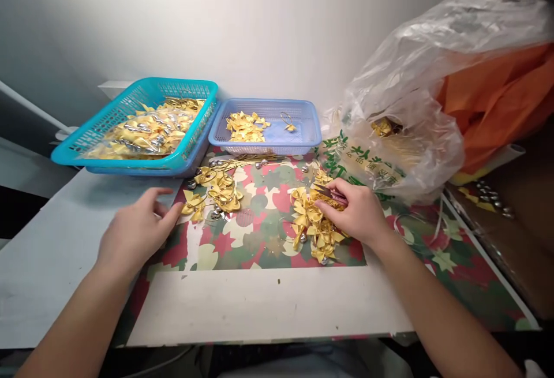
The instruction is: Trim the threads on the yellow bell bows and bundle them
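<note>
From here, the right hand (357, 208) has its grip closed around a small dark tool (331, 193) above the right pile of gold bows (312, 216), well in from the table's (268, 303) front edge. The left hand (138, 225), its grip open, hovers beside the left pile of gold bows (219, 193). Toward the table's back edge, a teal basket (162, 163) stands left of a blue basket (272, 148), both holding bows; a clear plastic bag (415, 135) sits near the back right corner.
</note>
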The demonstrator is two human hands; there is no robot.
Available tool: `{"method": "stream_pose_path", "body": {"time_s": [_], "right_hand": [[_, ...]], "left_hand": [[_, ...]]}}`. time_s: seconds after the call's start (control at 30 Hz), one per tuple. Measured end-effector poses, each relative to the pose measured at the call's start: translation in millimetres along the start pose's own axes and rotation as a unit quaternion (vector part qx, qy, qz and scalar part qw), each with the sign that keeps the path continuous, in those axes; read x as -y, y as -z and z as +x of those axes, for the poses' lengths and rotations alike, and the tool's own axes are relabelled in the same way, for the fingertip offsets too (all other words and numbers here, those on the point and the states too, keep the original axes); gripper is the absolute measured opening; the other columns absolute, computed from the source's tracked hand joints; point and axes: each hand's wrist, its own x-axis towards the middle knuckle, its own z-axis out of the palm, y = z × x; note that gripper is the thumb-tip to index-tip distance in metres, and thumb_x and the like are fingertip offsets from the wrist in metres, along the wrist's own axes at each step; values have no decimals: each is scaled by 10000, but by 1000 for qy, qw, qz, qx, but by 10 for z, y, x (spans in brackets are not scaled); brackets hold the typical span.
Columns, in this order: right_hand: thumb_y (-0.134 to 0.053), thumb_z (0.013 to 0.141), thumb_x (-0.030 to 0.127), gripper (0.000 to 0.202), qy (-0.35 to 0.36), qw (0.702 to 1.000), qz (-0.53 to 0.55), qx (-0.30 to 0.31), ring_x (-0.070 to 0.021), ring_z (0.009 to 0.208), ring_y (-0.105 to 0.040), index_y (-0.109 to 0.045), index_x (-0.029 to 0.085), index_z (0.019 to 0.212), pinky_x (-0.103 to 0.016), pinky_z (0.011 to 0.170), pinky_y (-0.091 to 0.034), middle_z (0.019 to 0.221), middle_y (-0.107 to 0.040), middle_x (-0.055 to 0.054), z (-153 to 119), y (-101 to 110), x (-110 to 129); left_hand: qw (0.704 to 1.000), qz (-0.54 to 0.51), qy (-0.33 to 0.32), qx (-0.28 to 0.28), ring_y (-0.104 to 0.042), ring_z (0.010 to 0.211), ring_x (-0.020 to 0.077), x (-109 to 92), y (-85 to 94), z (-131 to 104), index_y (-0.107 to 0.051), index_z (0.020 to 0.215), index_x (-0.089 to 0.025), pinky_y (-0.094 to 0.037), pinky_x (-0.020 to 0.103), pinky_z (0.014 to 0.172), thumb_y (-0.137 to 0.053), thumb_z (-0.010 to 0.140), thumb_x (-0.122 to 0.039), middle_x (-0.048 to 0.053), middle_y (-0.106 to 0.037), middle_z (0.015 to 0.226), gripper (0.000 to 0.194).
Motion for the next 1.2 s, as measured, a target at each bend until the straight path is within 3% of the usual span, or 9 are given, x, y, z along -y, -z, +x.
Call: {"method": "stream_pose_path", "body": {"time_s": [0.13,0.23,0.37,0.57,0.7,0.83,0.97,1.07,1.2], "right_hand": [[-650,768,387,188,-6,999,-3,32,-130,506,-466,-614,206,733,-229,513,-291,550,-534,28,4,-1,-10],[-650,773,350,178,19,997,30,74,-113,501,-438,-601,199,692,-223,512,-285,540,-513,37,-14,-9,-7],[-652,803,331,147,84,988,79,103,-107,527,-459,-652,187,774,-224,543,-300,589,-567,25,-62,-43,32],[-686,809,341,215,86,966,218,110,-99,533,-483,-695,194,966,-220,551,-354,626,-597,26,-115,-103,131],[-691,789,279,276,27,948,296,111,-98,513,-465,-675,187,1049,-220,527,-374,590,-551,47,-131,-165,180],[-653,812,269,93,-42,920,369,126,-108,555,-522,-691,192,849,-228,535,-420,636,-597,22,-143,-233,204],[-676,807,394,208,-108,868,468,123,-121,594,-600,-667,186,792,-247,581,-499,690,-637,6,-134,-249,223],[-707,776,407,233,-123,847,500,129,-117,572,-611,-658,180,778,-246,571,-521,674,-637,13,-126,-232,253],[-716,769,392,222,-116,841,509,138,-115,573,-597,-650,180,769,-251,571,-528,654,-622,17,-128,-236,297]], "left_hand": [[955,23,-143,-257,-571,651,182,-221,-127,-197,-602,1086,-166,-399,261,609,-559,854,-300,3,-583,706,272],[896,-46,-422,-129,-600,729,178,-542,-408,-382,-621,947,-184,-441,272,684,-547,881,-257,24,-643,790,123],[863,-32,-501,56,-549,739,212,-957,-689,-439,-617,878,-173,-412,308,633,-517,898,-332,67,-630,841,188],[809,-333,-363,321,-470,633,131,-1095,-540,-335,-511,757,-188,-381,245,576,-409,969,-355,-9,-519,709,288],[724,-511,-301,353,-468,688,120,-1079,-555,-356,-525,733,-180,-403,241,661,-480,955,-357,-14,-491,722,287],[671,-595,-277,346,-494,725,138,-1062,-701,-382,-591,738,-173,-423,248,662,-512,932,-394,14,-522,757,305],[699,-638,-172,275,-497,679,112,-1051,-783,-388,-612,804,-180,-436,222,575,-539,898,-407,18,-543,868,256],[713,-611,-96,331,-503,566,81,-1061,-785,-419,-558,872,-190,-433,205,500,-630,835,-399,-19,-557,797,224],[703,-575,-102,405,-554,530,82,-1090,-752,-481,-516,916,-192,-464,212,520,-744,746,-341,-54,-585,688,321]]}}
